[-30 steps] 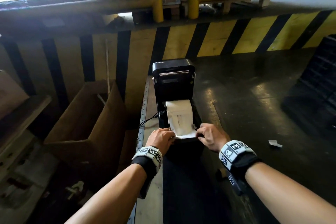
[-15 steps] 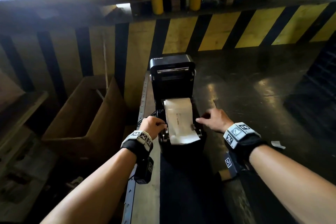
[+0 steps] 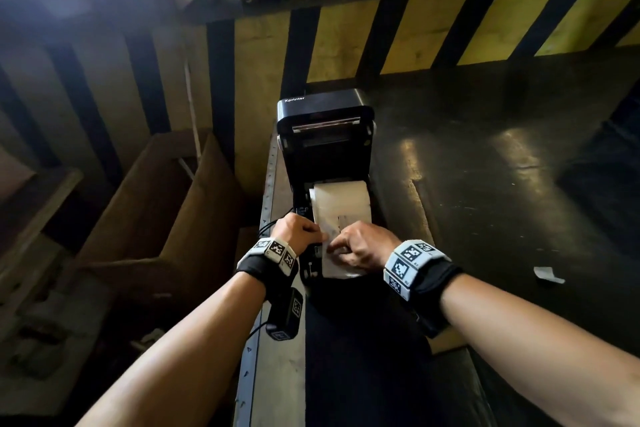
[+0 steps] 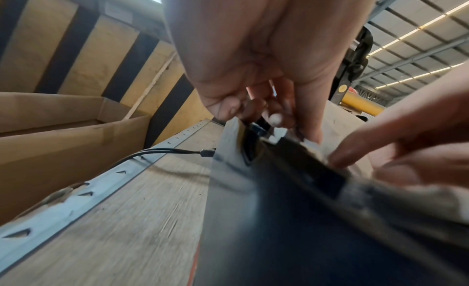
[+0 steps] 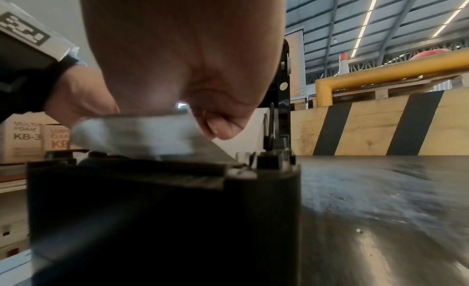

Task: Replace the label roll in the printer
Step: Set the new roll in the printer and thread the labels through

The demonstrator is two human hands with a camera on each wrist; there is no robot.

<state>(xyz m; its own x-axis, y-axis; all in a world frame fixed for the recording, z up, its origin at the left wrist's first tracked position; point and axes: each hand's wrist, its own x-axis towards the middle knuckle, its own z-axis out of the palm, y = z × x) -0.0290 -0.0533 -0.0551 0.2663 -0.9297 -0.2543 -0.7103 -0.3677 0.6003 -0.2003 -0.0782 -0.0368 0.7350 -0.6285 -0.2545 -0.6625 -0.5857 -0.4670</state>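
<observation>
One label roll (image 3: pixel 341 199) sits in the open bay of a black printer (image 3: pixel 325 121), its white strip drawn forward over the front edge of the machine toward the person. The printer's lid stands raised behind the roll, the brand name legible on its top left corner. Both hands meet on the loose strip: the left hand (image 3: pixel 298 230) curls its fingers at the strip's left edge, and the left wrist view shows its fingertips (image 4: pixel 275 118) pinching down at the paper beside the printer's side wall. The right hand (image 3: pixel 363 246) is bent over the middle of the strip, thumb and forefinger closed on the paper; the right wrist view shows the thumb (image 5: pixel 220 128) pressed onto the white sheet just above the printer's front slot. Both wrists wear black bands carrying square black-and-white marker blocks.

The printer stands on a pale wooden board (image 3: pixel 270 374) edged by a perforated metal strip, at the left margin of a dark, glossy work surface (image 3: pixel 502 184). A black cable (image 4: pixel 162 151) runs to a plug at the printer's left side. A small scrap of white paper (image 3: pixel 549 276) lies on the dark surface, well apart to the right of the hands. An open cardboard box (image 3: pixel 156 211) sits lower down to the left of the board. Behind everything runs a yellow-and-black striped barrier (image 3: pixel 433 31), topped by yellow tubular rails (image 5: pixel 380 74).
</observation>
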